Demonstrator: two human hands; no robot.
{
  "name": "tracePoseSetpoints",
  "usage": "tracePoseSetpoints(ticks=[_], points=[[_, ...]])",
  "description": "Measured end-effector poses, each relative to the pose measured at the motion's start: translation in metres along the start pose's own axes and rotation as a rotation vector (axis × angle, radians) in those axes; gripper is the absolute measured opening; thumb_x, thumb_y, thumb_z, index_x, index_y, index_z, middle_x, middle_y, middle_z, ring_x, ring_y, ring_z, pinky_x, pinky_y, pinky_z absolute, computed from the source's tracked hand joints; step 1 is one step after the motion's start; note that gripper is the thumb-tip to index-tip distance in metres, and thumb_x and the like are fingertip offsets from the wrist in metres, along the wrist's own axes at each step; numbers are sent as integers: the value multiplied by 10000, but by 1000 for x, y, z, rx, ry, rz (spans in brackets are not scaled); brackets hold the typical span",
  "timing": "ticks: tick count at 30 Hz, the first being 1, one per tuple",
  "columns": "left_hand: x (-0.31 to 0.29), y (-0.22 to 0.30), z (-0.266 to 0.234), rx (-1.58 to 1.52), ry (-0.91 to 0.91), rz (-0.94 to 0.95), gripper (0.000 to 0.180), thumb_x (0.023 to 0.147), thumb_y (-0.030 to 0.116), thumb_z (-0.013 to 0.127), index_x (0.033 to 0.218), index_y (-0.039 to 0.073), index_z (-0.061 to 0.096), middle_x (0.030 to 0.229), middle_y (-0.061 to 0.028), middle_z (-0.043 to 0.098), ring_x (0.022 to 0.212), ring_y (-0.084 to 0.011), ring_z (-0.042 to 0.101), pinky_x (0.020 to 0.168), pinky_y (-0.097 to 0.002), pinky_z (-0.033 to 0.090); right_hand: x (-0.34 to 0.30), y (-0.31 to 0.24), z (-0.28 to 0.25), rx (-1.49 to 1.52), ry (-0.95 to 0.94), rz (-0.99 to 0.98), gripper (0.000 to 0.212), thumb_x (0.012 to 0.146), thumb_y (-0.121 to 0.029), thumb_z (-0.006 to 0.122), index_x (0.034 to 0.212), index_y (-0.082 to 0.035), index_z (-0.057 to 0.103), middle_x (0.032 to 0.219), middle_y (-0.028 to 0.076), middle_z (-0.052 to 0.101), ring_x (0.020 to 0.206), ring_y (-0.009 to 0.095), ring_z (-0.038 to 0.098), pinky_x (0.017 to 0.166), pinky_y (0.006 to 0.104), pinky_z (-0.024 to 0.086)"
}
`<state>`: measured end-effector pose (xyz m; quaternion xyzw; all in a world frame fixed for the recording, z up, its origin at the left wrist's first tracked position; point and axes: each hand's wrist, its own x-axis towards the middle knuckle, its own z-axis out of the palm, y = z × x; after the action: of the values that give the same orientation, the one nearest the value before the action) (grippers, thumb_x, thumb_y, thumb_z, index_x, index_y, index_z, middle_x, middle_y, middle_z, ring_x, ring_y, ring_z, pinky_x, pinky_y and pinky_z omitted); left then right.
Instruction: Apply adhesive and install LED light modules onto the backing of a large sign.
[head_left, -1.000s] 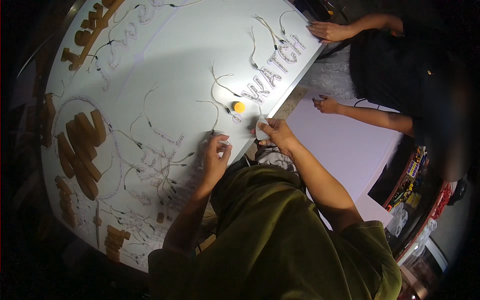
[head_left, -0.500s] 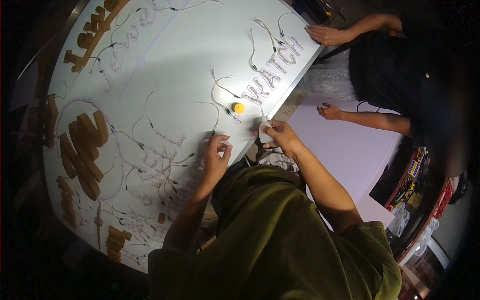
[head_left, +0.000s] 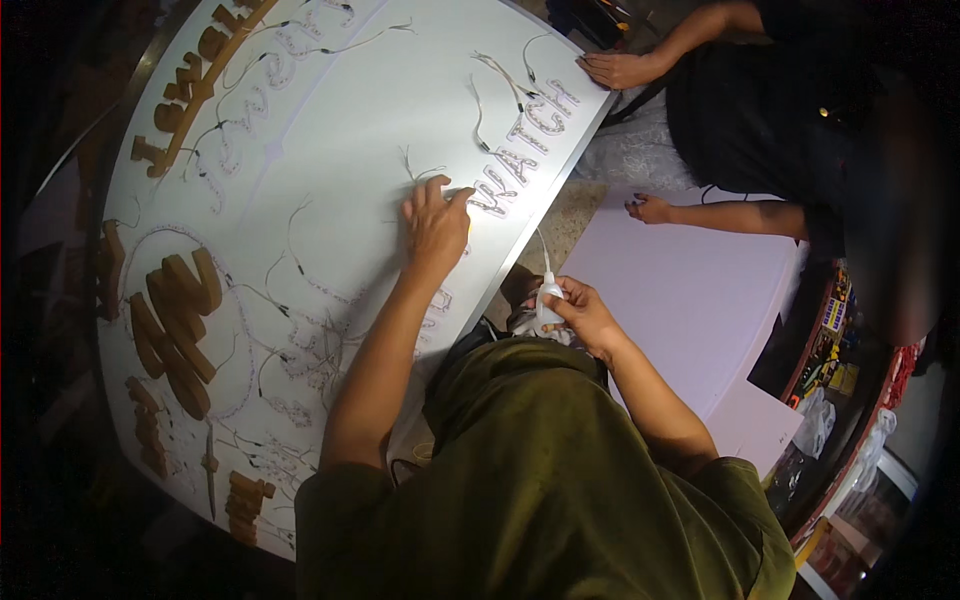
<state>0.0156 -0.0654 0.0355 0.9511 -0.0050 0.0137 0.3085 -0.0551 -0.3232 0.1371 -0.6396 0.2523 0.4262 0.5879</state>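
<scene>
My left hand [head_left: 437,228] is over the white table [head_left: 370,130], fingers apart, with its fingertips by the near end of a row of flat clear letter pieces [head_left: 520,160] lined with small light modules. A sliver of a yellow round lid [head_left: 470,230] shows beside that hand, which hides the rest. My right hand [head_left: 588,316] is closed around a white squeeze bottle [head_left: 549,297] with a long thin nozzle, held upright just off the table's edge. Thin wires [head_left: 420,170] lie beyond my left fingertips.
Brown cut-out letters [head_left: 195,80] and large brown curved shapes [head_left: 175,310] lie on the table's left side, among loose wires. At the upper right a co-worker's hand [head_left: 620,70] rests on the table corner. A pale panel [head_left: 660,300] stands right of my right hand.
My left hand has moved up and away from me, from the table's near edge toward the letter row, covering the yellow lid. My right hand has drawn the bottle back off the table.
</scene>
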Motion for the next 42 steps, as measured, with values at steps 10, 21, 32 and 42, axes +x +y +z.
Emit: tracePoseSetpoints(ticks=[10, 21, 32, 42], points=[[18, -6, 19, 179, -136, 109, 365, 883, 113, 636, 1205, 200, 786, 1308, -99, 570, 1240, -288, 495, 1043, -466, 353, -25, 31, -19, 177, 73, -22, 255, 1055, -147, 608, 1287, -41, 603, 1076, 83, 757, 896, 138, 703, 752, 283, 590], [12, 1, 3, 222, -170, 78, 385, 883, 89, 637, 1228, 191, 773, 1308, -107, 576, 1243, -281, 499, 1050, -461, 339, -36, 28, -32, 156, 52, -84, 271, 1038, -143, 634, 1285, -38, 592, 1095, 101, 750, 893, 136, 696, 766, 293, 583], [-145, 34, -39, -2, 109, -369, 260, 918, 137, 651, 1175, 102, 647, 1187, -110, 601, 1177, -330, 539, 991, -500, 373, -47, 43, -91, 7, -41, -308, 370, 994, -60, 683, 1350, -27, 586, 1052, 37, 716, 935, 96, 646, 840, 261, 515], [-286, 105, -16, -14, 191, -676, 246, 928, 157, 672, 1167, 104, 651, 1162, -101, 619, 1161, -330, 563, 983, -504, 385, -52, 55, -141, -308, -130, -436, 461, 881, -18, 775, 1307, -76, 608, 924, -22, 575, 821, 80, 549, 754, 255, 474]])
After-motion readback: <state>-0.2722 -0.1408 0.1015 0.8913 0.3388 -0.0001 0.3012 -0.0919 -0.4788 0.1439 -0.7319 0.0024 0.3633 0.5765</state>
